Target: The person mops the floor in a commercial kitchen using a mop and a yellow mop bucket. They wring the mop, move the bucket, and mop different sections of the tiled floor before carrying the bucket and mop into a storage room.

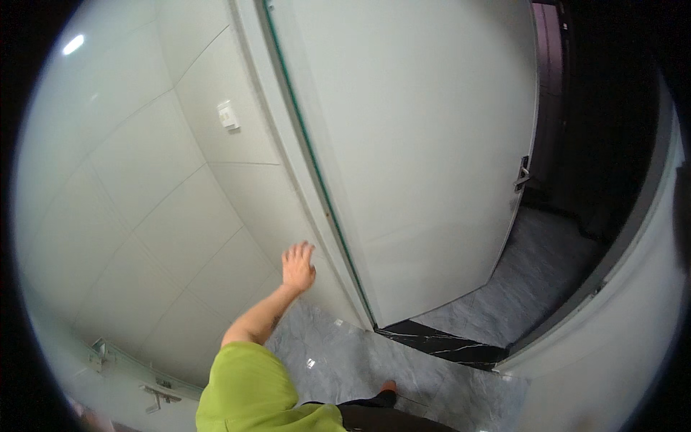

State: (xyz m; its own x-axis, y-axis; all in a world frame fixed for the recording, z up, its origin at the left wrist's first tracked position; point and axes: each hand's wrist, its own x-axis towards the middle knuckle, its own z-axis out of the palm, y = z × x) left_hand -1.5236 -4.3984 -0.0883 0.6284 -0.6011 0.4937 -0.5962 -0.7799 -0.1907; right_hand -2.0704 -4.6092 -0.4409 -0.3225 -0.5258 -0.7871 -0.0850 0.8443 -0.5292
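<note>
My left hand is stretched out in front of the white tiled wall, beside the pale door frame. Its fingers are spread and nothing is in them. Whether the fingertips touch the wall I cannot tell. Higher on that wall is a white light switch. Just right of the frame a white door stands open, with a dark lever handle on its far edge. My right hand is out of view.
A black marble threshold with white veins crosses the doorway. Beyond it, grey marble-look floor runs into a dark room. A second door with a lever handle is at lower left. A pale surface curves along the right.
</note>
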